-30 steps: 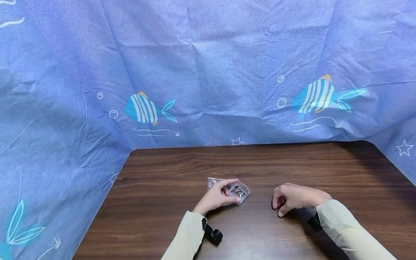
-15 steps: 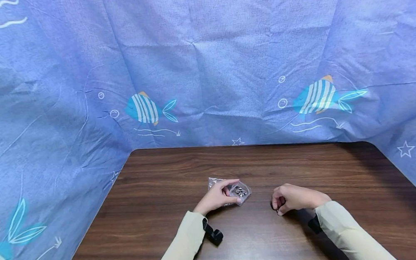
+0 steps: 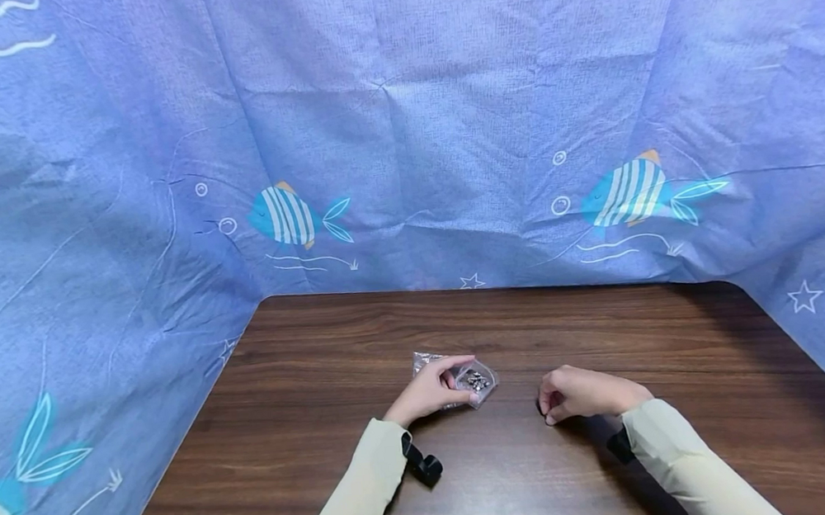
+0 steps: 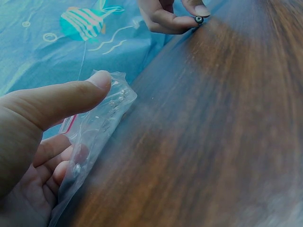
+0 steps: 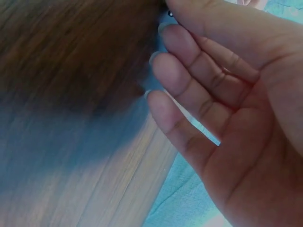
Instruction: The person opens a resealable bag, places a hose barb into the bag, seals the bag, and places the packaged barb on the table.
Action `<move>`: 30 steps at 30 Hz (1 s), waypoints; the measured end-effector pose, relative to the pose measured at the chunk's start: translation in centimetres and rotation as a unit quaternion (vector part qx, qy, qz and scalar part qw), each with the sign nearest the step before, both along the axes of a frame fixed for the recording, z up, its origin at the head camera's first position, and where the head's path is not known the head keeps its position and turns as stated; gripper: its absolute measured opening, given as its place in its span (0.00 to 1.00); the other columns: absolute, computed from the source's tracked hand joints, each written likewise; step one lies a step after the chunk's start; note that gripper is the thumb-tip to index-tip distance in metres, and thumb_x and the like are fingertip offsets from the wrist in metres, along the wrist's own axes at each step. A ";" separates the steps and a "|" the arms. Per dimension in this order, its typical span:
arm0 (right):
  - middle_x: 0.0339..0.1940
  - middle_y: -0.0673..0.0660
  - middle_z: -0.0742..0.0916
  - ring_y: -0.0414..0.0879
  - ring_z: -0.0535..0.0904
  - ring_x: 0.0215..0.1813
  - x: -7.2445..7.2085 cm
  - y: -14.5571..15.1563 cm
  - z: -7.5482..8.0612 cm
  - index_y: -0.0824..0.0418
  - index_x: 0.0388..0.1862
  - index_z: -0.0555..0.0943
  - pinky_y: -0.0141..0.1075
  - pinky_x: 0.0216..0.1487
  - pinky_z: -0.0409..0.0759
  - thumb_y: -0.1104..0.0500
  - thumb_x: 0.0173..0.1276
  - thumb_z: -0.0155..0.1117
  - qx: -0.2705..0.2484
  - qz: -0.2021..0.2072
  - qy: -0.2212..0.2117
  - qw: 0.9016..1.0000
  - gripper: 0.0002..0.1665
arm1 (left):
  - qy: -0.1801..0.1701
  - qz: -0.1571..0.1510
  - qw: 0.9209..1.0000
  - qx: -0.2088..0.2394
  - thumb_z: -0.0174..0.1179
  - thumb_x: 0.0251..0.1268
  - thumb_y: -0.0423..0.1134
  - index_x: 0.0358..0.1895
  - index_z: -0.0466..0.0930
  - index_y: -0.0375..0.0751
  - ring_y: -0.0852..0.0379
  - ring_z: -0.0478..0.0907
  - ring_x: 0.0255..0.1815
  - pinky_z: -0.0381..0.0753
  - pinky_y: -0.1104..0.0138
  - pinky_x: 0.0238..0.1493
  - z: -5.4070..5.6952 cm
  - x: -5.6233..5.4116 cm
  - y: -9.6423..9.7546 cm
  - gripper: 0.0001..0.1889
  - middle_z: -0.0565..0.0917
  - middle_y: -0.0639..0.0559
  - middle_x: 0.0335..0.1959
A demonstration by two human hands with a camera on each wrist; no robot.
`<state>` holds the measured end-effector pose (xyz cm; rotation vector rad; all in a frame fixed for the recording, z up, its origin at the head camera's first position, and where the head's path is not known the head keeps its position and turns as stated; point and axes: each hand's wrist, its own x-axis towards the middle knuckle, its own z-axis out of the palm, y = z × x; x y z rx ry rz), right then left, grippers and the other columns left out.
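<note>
My left hand [image 3: 425, 393] grips a clear plastic zip bag [image 4: 111, 104] by its edges, thumb on one side and fingers on the other. Inside the bag, small shiny metal parts [image 3: 477, 380] are gathered near its right end. To the right, low over the tabletop, my right hand [image 3: 591, 392] pinches a small dark round metal piece [image 4: 199, 19] between thumb and forefinger. A light ring shows at the centre of that piece. In the right wrist view its tip just peeks out by the thumb, and the other fingers [image 5: 173, 75] are loosely bent.
Both hands are over a dark wood-grain table [image 3: 337, 323]. A blue cloth with fish prints [image 3: 461, 137] hangs behind it and along both sides. Black wrist straps [image 3: 423, 465] are worn at the cuffs of the pale sleeves.
My right thumb and forefinger have drawn closer together, and that hand has shifted very slightly. The left hand and the bag have stayed in place.
</note>
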<state>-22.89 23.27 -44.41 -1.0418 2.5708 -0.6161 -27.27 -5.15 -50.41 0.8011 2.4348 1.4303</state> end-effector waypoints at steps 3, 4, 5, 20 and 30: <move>0.23 0.41 0.80 0.27 0.69 0.26 -0.1 -0.1 0.0 0.55 0.25 0.81 0.25 0.28 0.71 0.61 0.58 0.71 0.000 0.001 0.005 1.000 0.06 | 0.002 -0.001 1.000 0.000 0.72 0.53 0.40 0.64 0.74 0.46 0.64 0.69 0.27 0.69 0.73 0.28 0.0 0.0 0.0 0.32 0.74 0.55 0.26; 0.23 0.41 0.81 0.27 0.69 0.26 -0.1 -0.1 0.0 0.55 0.25 0.82 0.25 0.28 0.71 0.61 0.58 0.71 0.000 0.000 0.006 1.000 0.06 | 0.002 -0.001 1.000 0.001 0.72 0.53 0.40 0.64 0.74 0.46 0.64 0.69 0.27 0.69 0.73 0.28 0.0 0.0 0.0 0.32 0.74 0.55 0.26; 0.24 0.41 0.81 0.27 0.69 0.26 -0.2 -0.1 -0.1 0.55 0.25 0.82 0.25 0.28 0.72 0.61 0.59 0.70 0.000 -0.001 0.006 1.000 0.05 | 0.003 -0.001 1.000 0.002 0.72 0.53 0.40 0.64 0.74 0.45 0.64 0.69 0.27 0.69 0.73 0.28 0.0 0.0 0.0 0.32 0.74 0.55 0.26; 0.27 0.43 0.83 0.29 0.73 0.30 -1.6 -1.1 -0.5 0.56 0.27 0.83 0.27 0.32 0.76 0.61 0.61 0.69 -0.021 -0.014 0.085 0.996 0.04 | 0.003 -0.005 1.000 0.010 0.72 0.53 0.39 0.64 0.74 0.44 0.63 0.69 0.27 0.69 0.73 0.28 -0.1 -0.1 0.0 0.32 0.75 0.52 0.26; 0.29 0.46 0.83 0.34 0.78 0.33 -2.6 -2.8 -0.8 0.58 0.29 0.84 0.31 0.37 0.79 0.62 0.61 0.68 -0.052 -0.012 0.159 0.986 0.02 | 0.006 -0.007 1.000 0.004 0.71 0.53 0.38 0.65 0.73 0.43 0.66 0.68 0.26 0.69 0.74 0.27 -0.1 -0.2 0.1 0.32 0.73 0.56 0.25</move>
